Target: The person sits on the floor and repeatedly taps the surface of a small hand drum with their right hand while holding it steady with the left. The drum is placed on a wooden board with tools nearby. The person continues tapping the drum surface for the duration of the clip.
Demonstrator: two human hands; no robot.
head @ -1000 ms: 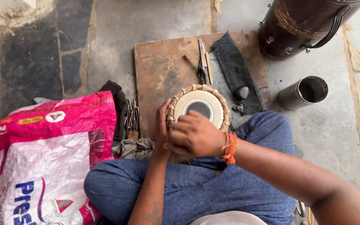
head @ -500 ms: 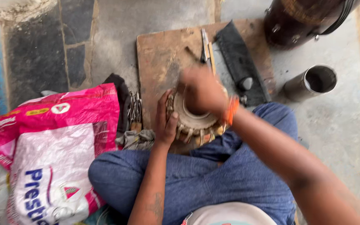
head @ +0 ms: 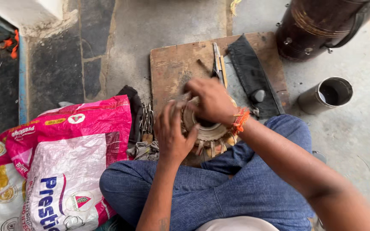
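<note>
— Where is the small round drum with the pale skin top and laced straps (head: 206, 132)?

— It sits on the person's lap, at the near edge of the brown wooden board (head: 174, 64). Its round face points up at the camera, so its long way runs up and down.

— What are the hands doing?

— The left hand (head: 172, 134) curls its fingers round the drum's left side. The right hand (head: 210, 100) lies on top, fingers bent down over the skin. Both touch it.

— Anything close by?

— A pink and white plastic sack (head: 61, 162) on the left, a grey metal cup (head: 326, 94) on the right.
</note>
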